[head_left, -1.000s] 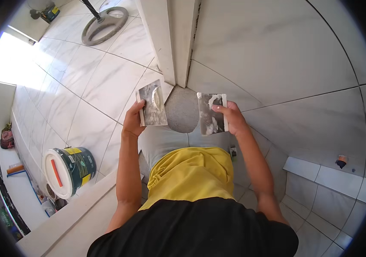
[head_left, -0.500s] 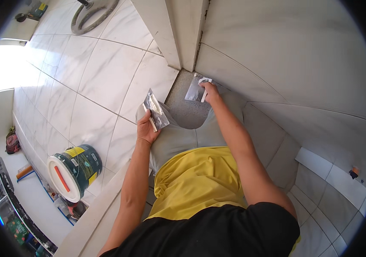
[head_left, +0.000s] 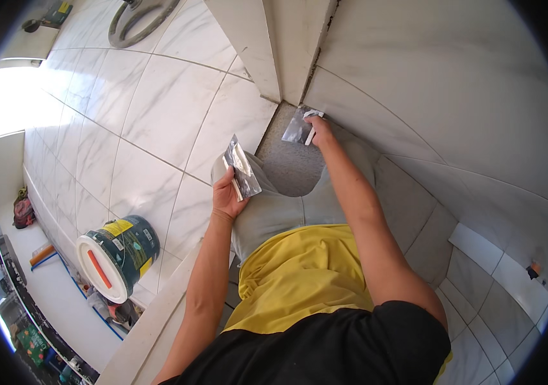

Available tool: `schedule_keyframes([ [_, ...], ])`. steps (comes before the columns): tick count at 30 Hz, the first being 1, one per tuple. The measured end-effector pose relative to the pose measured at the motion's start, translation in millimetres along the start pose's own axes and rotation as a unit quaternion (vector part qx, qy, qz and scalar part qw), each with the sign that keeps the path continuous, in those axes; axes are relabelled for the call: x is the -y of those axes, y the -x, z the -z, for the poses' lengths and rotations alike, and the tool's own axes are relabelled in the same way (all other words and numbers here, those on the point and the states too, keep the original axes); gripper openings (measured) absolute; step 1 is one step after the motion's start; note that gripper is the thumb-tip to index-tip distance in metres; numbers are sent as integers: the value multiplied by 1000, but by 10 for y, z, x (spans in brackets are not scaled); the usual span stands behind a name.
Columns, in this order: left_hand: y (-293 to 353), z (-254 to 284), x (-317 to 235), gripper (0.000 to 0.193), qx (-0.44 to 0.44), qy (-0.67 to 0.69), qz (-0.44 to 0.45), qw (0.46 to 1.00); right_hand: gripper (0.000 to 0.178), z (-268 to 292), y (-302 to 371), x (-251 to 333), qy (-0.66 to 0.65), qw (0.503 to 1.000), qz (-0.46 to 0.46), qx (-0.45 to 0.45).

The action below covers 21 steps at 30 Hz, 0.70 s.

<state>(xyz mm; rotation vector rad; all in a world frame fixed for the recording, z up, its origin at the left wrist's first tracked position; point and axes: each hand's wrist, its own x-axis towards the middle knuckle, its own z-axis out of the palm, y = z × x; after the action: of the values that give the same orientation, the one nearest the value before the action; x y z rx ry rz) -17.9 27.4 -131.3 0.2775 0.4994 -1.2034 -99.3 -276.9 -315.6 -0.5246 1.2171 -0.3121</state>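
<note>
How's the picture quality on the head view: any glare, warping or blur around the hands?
Head view: the patch at far left is blown out white, with glare on nearby floor tiles; the wall at right looks dimmer; straight edges bend toward the dark rim; left hand and right hand both read clearly, without obvious blur.

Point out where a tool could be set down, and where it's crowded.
The white floor tiles between the bucket and the grey ring are bare. It is crowded near the doorpost, where the right hand holds a scraper, and beside the bucket, amid clutter.
</note>
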Motion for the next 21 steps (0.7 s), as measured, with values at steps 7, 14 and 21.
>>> schedule_keyframes([
  [7,-40,-14,17,31,-1,3,0,1000,16,-15,-29,38,-5,1000,28,6],
  [14,-31,-9,13,30,-7,-7,-5,1000,17,-167,188,120,-17,1000,5,14],
  [21,-14,48,-15,31,-8,-9,-7,1000,20,-314,482,227,10,999,51,12],
])
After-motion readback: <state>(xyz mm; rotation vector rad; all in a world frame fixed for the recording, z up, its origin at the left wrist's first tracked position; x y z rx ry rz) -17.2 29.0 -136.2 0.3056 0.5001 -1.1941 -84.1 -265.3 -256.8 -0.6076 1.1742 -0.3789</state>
